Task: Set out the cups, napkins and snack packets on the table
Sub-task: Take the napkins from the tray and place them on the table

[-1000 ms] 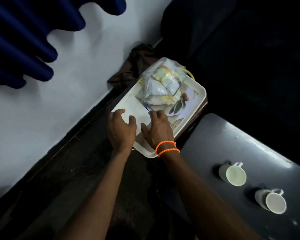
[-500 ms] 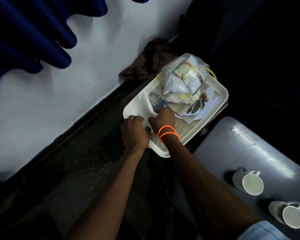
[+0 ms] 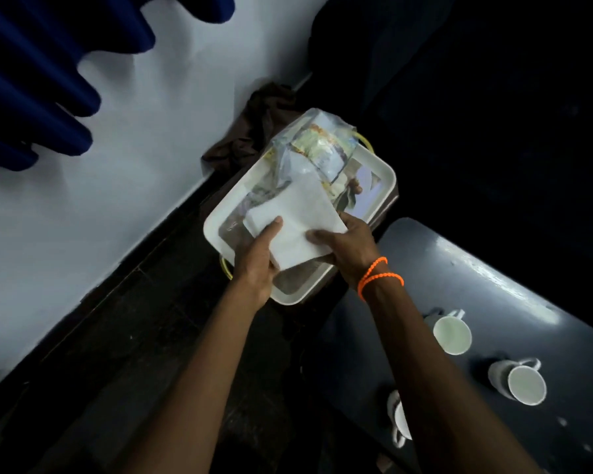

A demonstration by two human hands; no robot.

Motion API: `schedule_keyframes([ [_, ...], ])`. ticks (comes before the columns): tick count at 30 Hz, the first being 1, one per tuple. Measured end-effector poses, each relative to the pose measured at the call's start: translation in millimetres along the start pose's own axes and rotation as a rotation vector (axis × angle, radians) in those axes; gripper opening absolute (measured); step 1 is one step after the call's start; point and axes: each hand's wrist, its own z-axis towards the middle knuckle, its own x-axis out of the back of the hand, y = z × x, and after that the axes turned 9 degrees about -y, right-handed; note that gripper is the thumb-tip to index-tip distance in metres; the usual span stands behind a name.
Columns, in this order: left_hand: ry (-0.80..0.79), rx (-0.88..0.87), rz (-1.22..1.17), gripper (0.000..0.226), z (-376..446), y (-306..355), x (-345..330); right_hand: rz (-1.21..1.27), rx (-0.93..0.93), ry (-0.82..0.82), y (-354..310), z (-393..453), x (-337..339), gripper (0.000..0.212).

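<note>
Napkins: a white stack of napkins (image 3: 297, 227) is held just above the near half of the tray, tilted, between both hands.
Left hand: the left hand (image 3: 259, 258) is closed round the stack's near left corner, the thumb laid on top and the fingers tucked beneath.
Right hand: the right hand (image 3: 348, 249) is clamped on the stack's right edge, the thumb pressed on top, the fingers hidden under the paper; two orange bead bracelets (image 3: 379, 277) are worn on that wrist.
Tray: a white rectangular tray (image 3: 216, 222) is seen beside the wall, left of the tabletop and apart from it; a printed picture is shown on its floor.
Snack packets: a clear plastic bag of snack packets (image 3: 317, 150) is left lying on the far half of the tray, just beyond the napkins.
Cups: three white cups are found on the dark tabletop (image 3: 514, 289). One cup (image 3: 452, 335) is set near the right forearm, a second cup (image 3: 521, 383) nearer the camera and to the right, each tipped towards the camera in this wide view. A third cup (image 3: 399, 420) is mostly covered by the right forearm; how it stands cannot be told.
Surroundings: a brown crumpled cloth (image 3: 254, 128) is bunched at the foot of the wall behind the tray, and a blue curtain (image 3: 42, 73) is hung at upper left.
</note>
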Motion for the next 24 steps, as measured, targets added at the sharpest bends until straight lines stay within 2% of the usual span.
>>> schedule_keyframes([
  [3, -0.012, 0.013, 0.214, 0.023, -1, -21, -28, -0.132, 0.010, 0.104, 9, -22, 39, 0.031],
  [6, -0.081, 0.042, 0.293, 0.018, -2, -46, -58, -0.319, 0.135, 0.297, 19, -50, 73, 0.016],
  [9, -0.069, 0.049, 0.361, 0.021, -4, -74, -94, -0.350, 0.230, 0.414, 32, -84, 108, 0.007],
  [13, -0.059, 0.082, 0.347, 0.036, -21, -112, -151, -0.265, 0.231, 0.493, 49, -126, 158, 0.011],
  [17, -0.217, 0.177, 0.380, 0.053, -54, -151, -201, -0.113, 0.222, 0.559, 63, -166, 208, 0.025],
  [21, -0.387, 0.211, 0.556, 0.020, -79, -191, -233, -0.095, 0.194, 0.690, 75, -201, 251, 0.027],
  [24, -0.543, 0.273, 0.535, 0.016, -92, -216, -250, 0.036, 0.154, 0.746, 85, -226, 281, 0.039],
])
